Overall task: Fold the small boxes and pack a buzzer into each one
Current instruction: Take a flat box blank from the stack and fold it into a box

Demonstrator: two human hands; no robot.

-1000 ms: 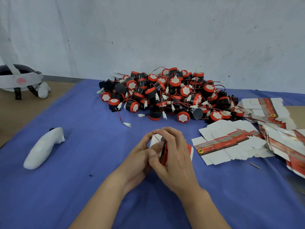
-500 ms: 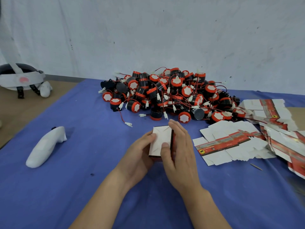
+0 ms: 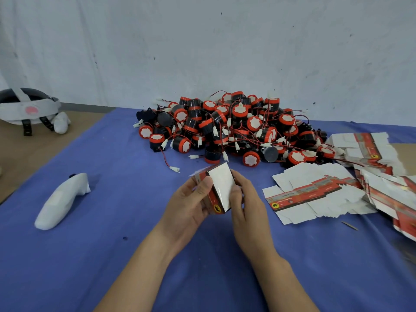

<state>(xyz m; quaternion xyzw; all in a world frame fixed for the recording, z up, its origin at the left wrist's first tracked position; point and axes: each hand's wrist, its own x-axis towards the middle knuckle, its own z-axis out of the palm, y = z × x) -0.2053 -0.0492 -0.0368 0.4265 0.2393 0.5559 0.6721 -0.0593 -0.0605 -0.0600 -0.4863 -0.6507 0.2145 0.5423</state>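
We are in the folding step: the box [image 3: 221,188] is squared up and sits tilted between our hands, low over the bench [image 3: 112,255]. The left hand [image 3: 191,203] grips its red side at 9 o'clock and the right hand [image 3: 245,199] pinches the 3 o'clock edge. Next, we judge, we tuck an end flap, then take a buzzer from the pile [image 3: 225,129] at 12 o'clock.

Single view, head-worn wide-angle camera, facing forward and down over the blue cloth-covered tabletop [image 3: 112,255] toward the pale grey wall [image 3: 202,41]. Nearest the lens, low centre: left hand [image 3: 189,206] and right hand [image 3: 247,206] holding a small red-and-white cardboard box [image 3: 221,188], forearms entering from the bottom edge. Heap of black-and-orange round buzzers [image 3: 225,131] sits farther off, mid-frame, before the wall.
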